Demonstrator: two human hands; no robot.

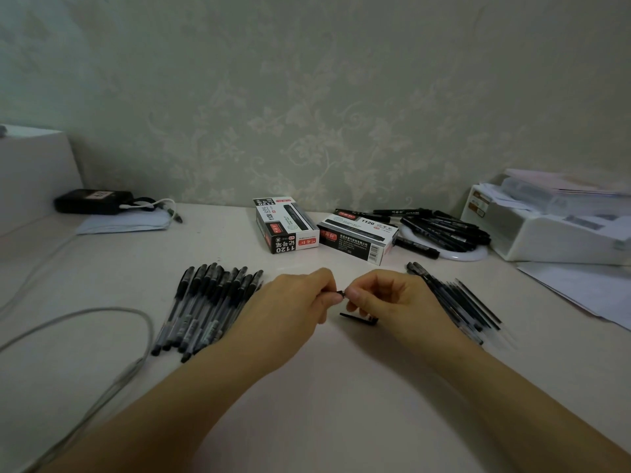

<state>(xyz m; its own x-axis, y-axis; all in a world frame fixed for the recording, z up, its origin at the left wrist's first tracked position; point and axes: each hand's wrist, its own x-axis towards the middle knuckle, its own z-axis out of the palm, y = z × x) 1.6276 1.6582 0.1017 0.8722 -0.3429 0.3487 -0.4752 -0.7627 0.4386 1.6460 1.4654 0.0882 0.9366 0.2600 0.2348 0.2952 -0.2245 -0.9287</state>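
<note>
My left hand [293, 303] and my right hand [386, 297] meet above the middle of the white table [324, 387]. Between their fingertips they pinch a small black pen part [340, 294]; most of it is hidden by the fingers. A black pen cap with a clip [358, 318] pokes out under my right hand, whose curled fingers seem to hold it. To the left lies a heap of capped black gel pens [208, 302]. Several uncapped black pens [457, 298] lie to the right.
Two black-and-white marker boxes [285, 225] [358, 237] stand behind my hands. Several black markers [444, 230] lie on a white round plate. A white organiser with papers [546, 227] fills the back right. A grey cable [102, 336] loops at left, near a black device [90, 201].
</note>
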